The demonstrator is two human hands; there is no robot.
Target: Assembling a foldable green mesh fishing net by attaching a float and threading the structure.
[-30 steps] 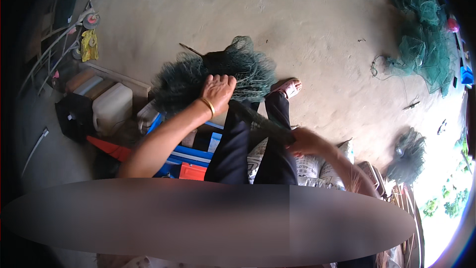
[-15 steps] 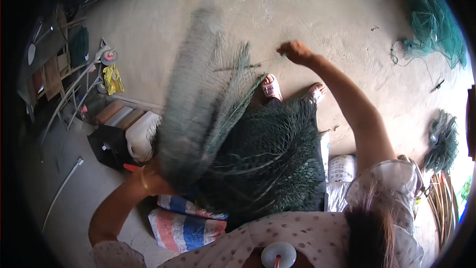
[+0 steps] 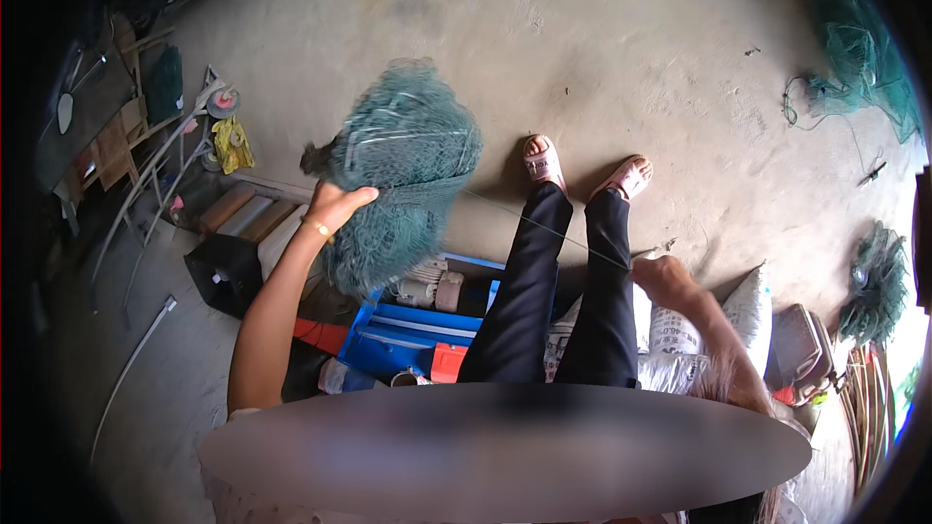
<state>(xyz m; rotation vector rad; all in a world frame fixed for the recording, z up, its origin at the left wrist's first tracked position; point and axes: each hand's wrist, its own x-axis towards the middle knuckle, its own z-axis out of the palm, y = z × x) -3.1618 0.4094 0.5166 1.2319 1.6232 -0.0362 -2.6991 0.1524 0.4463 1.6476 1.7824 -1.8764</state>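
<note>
A bunched green fishing net [image 3: 413, 160] hangs in front of me on the left, clear of my lap, its edges slightly blurred. My left hand [image 3: 335, 209] is closed on its near left side, with the thumb lying over the mesh. From the net a thin green cord [image 3: 544, 225] stretches across my legs. Its other end runs to my right hand [image 3: 667, 279], which is closed around it beside my right knee. The right fingertips are partly hidden.
Left of my legs is a blue metal frame [image 3: 403, 338] with a motor. Beyond it are a black canister [image 3: 218, 277] and a bent-pipe frame [image 3: 146, 175]. White sacks [image 3: 749, 315] stand at right. More green netting [image 3: 859, 73] lies far right, with another net bundle [image 3: 874, 281] nearer.
The net has left my lap and is now gathered and raised in my left hand, uncovering my legs. My right hand has come back from the front to beside my knee.
</note>
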